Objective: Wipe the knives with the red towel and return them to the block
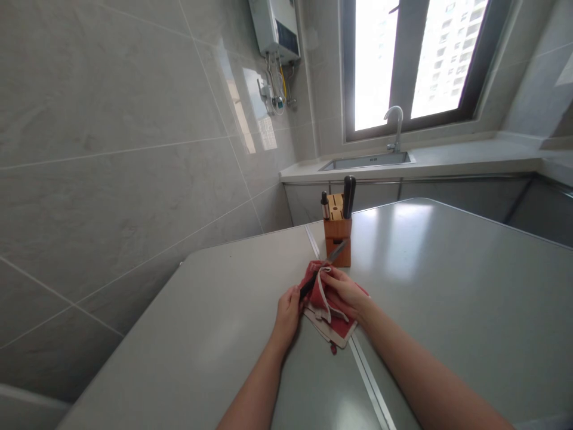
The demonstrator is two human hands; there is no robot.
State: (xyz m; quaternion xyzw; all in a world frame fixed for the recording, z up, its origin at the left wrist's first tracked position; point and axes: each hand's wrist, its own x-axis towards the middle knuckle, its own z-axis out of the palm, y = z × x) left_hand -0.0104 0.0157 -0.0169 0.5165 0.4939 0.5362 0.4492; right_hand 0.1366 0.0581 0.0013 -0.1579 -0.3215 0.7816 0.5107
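Note:
My left hand point(287, 307) is closed around the black handle of a knife point(338, 251), whose blade points up and away to the right. A red cloth with pale edges point(320, 298) is wrapped about the knife near where handle and blade meet. My right hand point(342, 291) pinches the cloth from the right side. Part of the cloth hangs down over the table. Just beyond the blade tip stands a wooden knife block point(338, 230) with black-handled tools in its slots, some slots showing bare.
The pale table point(224, 334) has a metal seam point(369, 382) running across it. Behind it are a counter with a sink point(367, 161) and a faucet point(396, 128), below a window point(416, 60). A tiled wall point(134, 149) rises at left, with a water heater point(277, 30) above.

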